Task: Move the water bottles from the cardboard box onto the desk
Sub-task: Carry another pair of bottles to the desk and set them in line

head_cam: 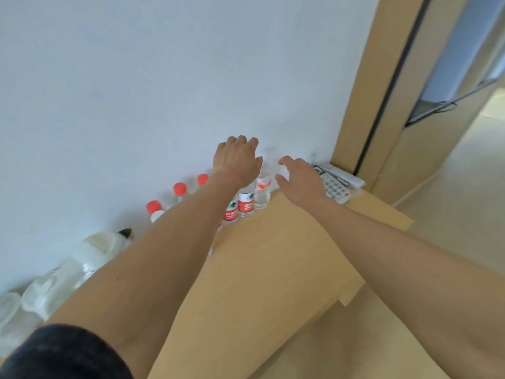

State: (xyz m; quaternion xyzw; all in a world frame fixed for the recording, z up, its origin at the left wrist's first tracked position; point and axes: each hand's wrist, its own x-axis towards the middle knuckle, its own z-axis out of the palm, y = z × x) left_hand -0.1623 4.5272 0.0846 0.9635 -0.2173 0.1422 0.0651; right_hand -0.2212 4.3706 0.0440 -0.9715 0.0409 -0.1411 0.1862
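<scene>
Reaching out over the desk [273, 255], both arms stretch toward the back edge, where the water bottles [246, 203] stand in a row tight against the wall [136, 91]. The left hand [236, 160] hangs over the row with its fingers curled downward past the tops; whether they grip a cap I cannot tell, the knuckles hide it. The right hand [299, 176] comes in spread wide, thumb and fingers apart, holding nothing, just beside the clear bottle [263, 191] at the right end of the row. No cardboard box is in view, so the bottles seen are already on the desk.

Now the danger, as I judge it: those bottles stand shoulder to shoulder, and a forearm lies right across the line. A careless sweep of the left arm could tip one into its neighbour and send several down. The remote control [334, 186] sits near the back right corner, close to the right hand, and a wide swing there could knock it toward the edge.

Labels: red and white wrappers on two bottles, red caps [179, 188] farther left. The printing is too blurred to read, and no brand can be made out.
</scene>
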